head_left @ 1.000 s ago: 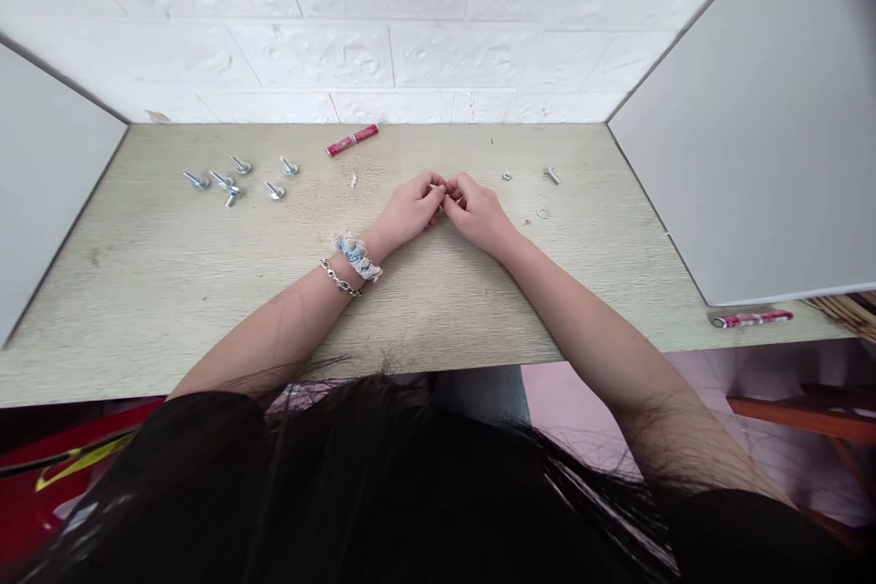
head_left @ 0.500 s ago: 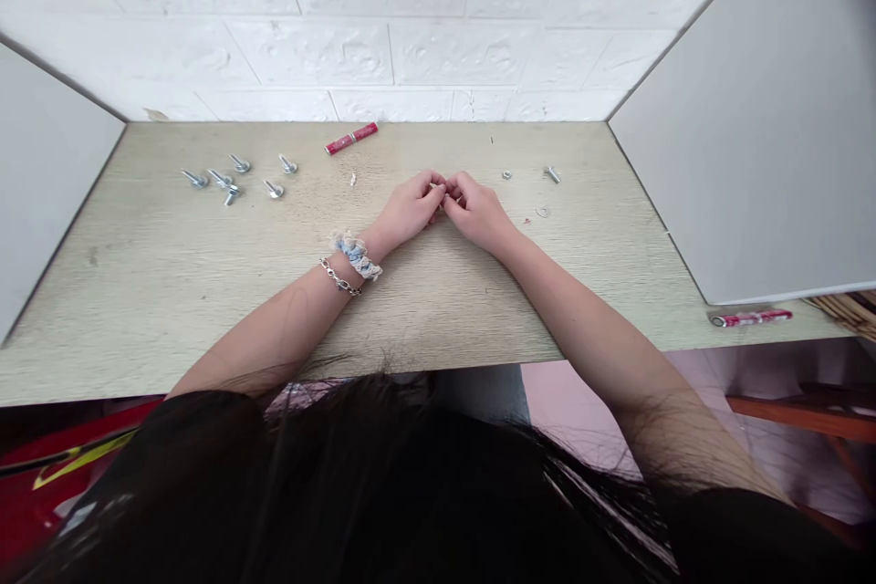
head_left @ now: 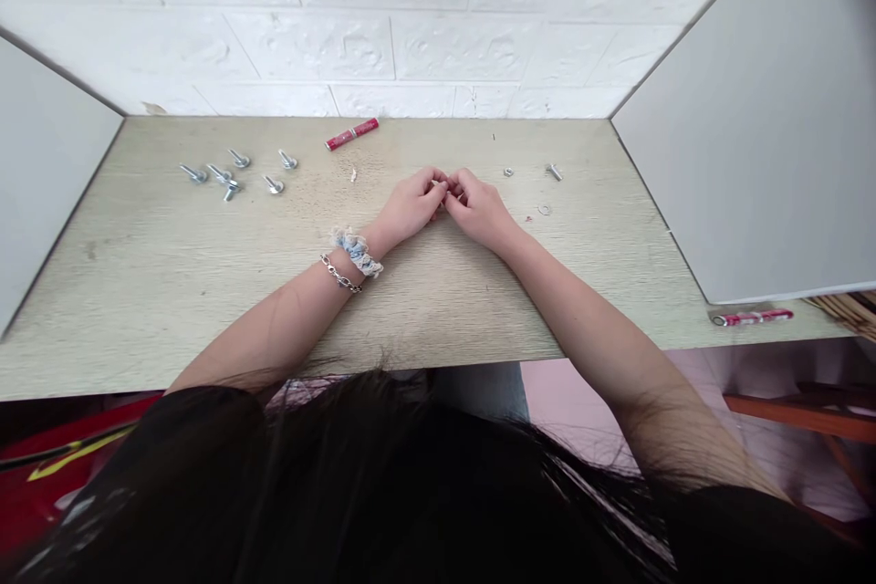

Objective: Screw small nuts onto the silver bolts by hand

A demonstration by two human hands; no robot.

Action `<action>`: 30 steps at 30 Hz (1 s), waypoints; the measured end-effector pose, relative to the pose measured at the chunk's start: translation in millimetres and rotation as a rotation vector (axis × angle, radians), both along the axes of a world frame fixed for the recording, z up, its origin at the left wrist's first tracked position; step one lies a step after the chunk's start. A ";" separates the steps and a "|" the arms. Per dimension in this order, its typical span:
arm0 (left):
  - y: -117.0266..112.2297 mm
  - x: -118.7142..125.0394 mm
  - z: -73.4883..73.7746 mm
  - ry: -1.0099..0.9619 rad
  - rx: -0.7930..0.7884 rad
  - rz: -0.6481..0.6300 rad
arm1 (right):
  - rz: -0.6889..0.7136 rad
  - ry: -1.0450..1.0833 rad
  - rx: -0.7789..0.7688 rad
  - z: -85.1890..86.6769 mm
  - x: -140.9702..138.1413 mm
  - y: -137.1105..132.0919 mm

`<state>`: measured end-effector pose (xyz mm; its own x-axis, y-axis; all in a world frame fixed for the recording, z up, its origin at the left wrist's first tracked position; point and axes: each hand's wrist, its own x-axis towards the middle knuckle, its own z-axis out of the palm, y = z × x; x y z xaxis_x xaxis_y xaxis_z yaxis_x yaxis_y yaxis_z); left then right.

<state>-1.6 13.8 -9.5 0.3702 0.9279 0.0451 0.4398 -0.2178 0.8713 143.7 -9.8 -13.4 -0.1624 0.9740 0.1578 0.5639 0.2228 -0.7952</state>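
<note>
My left hand [head_left: 414, 203] and my right hand [head_left: 477, 208] meet at the fingertips above the middle of the tabletop [head_left: 438, 310]. Both are closed in a pinch; whatever sits between the fingers is hidden. To the right of my right hand lie a small hex nut [head_left: 507, 172], a bolt [head_left: 554, 172] and a thin ring-shaped washer [head_left: 543, 210]. Off to the left is a group of several silver bolts with washers or nuts on them, among them one bolt [head_left: 273, 185] closest to my left hand.
A red tube [head_left: 351, 134] lies near the back wall [head_left: 424, 46], with a white scrap [head_left: 354, 174] before it. Grey panels bound the left [head_left: 47, 173] and right [head_left: 766, 128]. Another red tube [head_left: 753, 318] rests at the right front edge.
The hands keep the same pinched pose with barely any finger movement. The view has shifted very slightly; the loose parts lie where they were.
</note>
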 end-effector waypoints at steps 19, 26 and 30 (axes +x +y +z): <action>-3.4 1.5 3.4 0.028 0.018 0.017 | 0.012 -0.012 0.002 -4.7 2.6 1.4; -2.7 1.2 2.7 0.031 0.026 0.016 | 0.007 -0.023 0.000 -4.3 2.6 1.3; 0.0 -0.1 -1.3 0.004 -0.006 0.004 | 0.005 -0.021 0.001 -3.6 3.0 2.0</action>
<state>-1.8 13.9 -10.8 0.3665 0.9296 0.0380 0.4440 -0.2107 0.8709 146.7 -7.8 -17.0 -0.1706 0.9731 0.1549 0.5798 0.2262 -0.7828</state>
